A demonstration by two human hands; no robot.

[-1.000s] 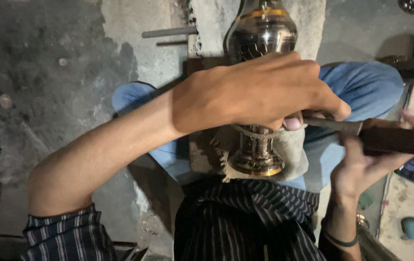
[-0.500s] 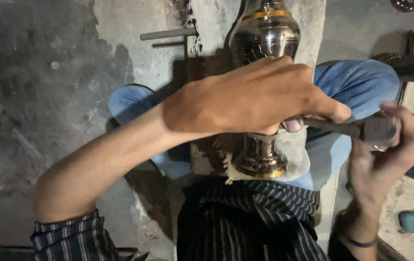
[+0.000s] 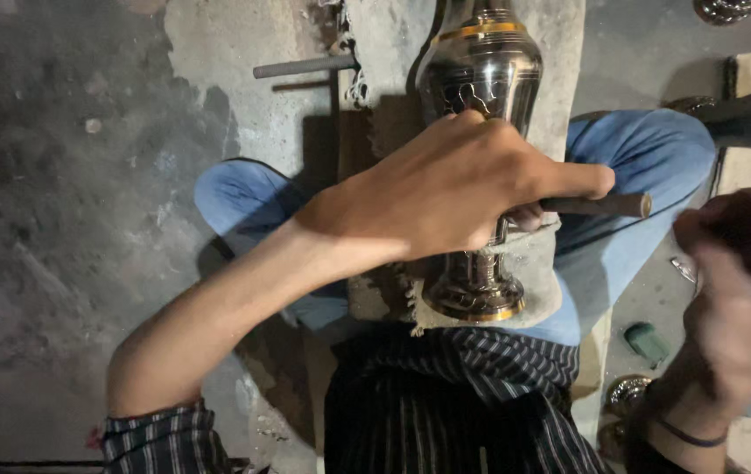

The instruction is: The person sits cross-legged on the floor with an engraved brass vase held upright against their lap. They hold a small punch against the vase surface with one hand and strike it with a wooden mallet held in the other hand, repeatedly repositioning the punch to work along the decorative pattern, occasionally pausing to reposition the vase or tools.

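Observation:
A shiny engraved metal vase [image 3: 483,68] with gold bands lies across my lap on a cloth pad [image 3: 540,279], its base [image 3: 474,301] toward my striped shirt. My left hand [image 3: 450,195] rests over the vase's waist and grips a dark metal chisel [image 3: 602,204], whose butt end sticks out to the right. My right hand [image 3: 731,307] is at the right edge, blurred by motion and apart from the chisel. It is closed around a dark hammer [image 3: 748,224] that is also blurred.
A grey metal rod [image 3: 303,66] lies on the rough concrete floor at the upper left. Another shiny metal piece [image 3: 726,9] sits at the top right. Brass pieces [image 3: 625,395] and a small green object [image 3: 647,341] lie by my right knee.
My right hand has swung the hammer away from the chisel's end, out to the right. My left hand, the chisel and the vase have stayed in place.

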